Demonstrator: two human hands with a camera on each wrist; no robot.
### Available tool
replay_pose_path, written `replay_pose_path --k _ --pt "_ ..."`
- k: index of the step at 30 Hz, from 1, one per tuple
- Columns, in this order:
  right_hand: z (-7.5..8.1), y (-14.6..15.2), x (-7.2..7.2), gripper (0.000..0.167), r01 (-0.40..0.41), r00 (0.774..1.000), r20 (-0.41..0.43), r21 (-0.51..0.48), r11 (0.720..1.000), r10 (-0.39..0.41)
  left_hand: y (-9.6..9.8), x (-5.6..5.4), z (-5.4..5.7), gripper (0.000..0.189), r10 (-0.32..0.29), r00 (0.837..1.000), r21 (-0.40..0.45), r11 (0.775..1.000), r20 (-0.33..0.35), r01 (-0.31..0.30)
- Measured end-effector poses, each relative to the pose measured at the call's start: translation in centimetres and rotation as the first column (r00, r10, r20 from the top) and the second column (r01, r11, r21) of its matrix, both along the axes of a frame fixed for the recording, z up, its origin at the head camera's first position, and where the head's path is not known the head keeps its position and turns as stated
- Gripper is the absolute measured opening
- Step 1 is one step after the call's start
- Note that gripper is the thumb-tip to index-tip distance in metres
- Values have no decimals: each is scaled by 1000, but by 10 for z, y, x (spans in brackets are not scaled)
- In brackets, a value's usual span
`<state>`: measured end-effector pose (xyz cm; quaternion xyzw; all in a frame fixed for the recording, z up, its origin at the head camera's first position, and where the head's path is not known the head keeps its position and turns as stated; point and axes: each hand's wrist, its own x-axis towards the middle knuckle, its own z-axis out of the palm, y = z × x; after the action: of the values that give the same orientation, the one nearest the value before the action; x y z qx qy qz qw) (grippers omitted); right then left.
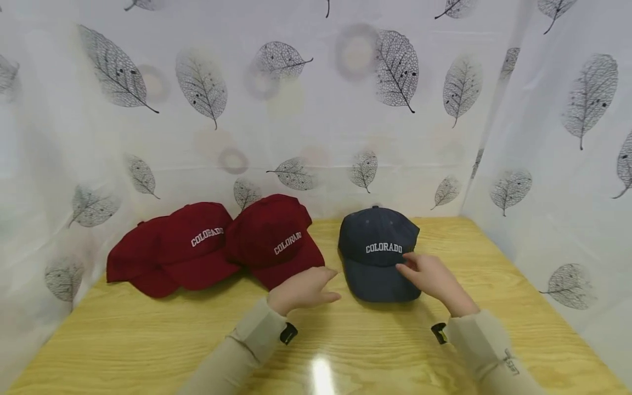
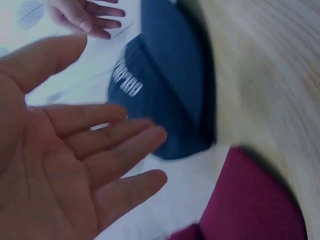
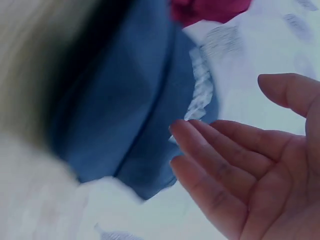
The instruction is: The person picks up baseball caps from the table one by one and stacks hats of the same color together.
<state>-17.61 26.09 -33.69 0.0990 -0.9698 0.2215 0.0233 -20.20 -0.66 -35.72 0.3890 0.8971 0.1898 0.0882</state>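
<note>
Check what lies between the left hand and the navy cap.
Head view: only bare wooden table shows between the left hand and the navy cap.

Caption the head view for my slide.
Left hand and right hand near a navy Colorado cap, red caps alongside.

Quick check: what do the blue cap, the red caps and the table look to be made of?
Blue cap: fabric, perhaps cotton, matte; its surface shows no shine.
Red caps: apparently similar matte cloth; the leftmost part sags in soft folds.
Table: wood or wood-look laminate, fairly glossy; grain shows, with bright glare.
</note>
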Motion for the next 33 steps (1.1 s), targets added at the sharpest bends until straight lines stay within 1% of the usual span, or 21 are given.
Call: replay_pose_path --k 2,4,7,9,12,15,17,22,27,33 --pt "3 -9 2 38 -27 999 -38 -39 999 25 -13 6 3 49 0 999 37 999 -47 1" --pt "6 -17 3 35 -48 996 -75 -69 996 43 -24 10 6 45 25 995 91 996 -97 -17" --pt "9 -28 6 33 -66 992 -113 -97 993 55 -37 14 10 40 83 981 172 984 -177 -52" --pt "10 -35 9 32 -71 991 -125 -107 992 58 -44 16 13 39 129 970 205 975 -206 -86" --pt "11 -43 12 33 -80 989 -133 -120 989 64 -51 19 17 37 172 961 232 965 -216 -121" --pt "10 -46 12 34 -88 988 -138 -124 988 70 -56 20 18 37 194 954 239 961 -229 -138" --pt "10 -48 13 33 -92 987 -141 -121 988 75 -61 21 18 38 211 947 244 958 -243 -151" --pt "11 -53 14 32 -114 983 -156 -132 985 93 -74 20 14 37 269 929 239 948 -255 -209" --pt "12 -57 11 30 -138 979 -171 -137 981 114 -84 17 10 37 291 921 225 946 -260 -236" --pt "13 -60 9 30 -152 976 -175 -147 977 125 -92 13 10 36 329 917 224 933 -225 -280"
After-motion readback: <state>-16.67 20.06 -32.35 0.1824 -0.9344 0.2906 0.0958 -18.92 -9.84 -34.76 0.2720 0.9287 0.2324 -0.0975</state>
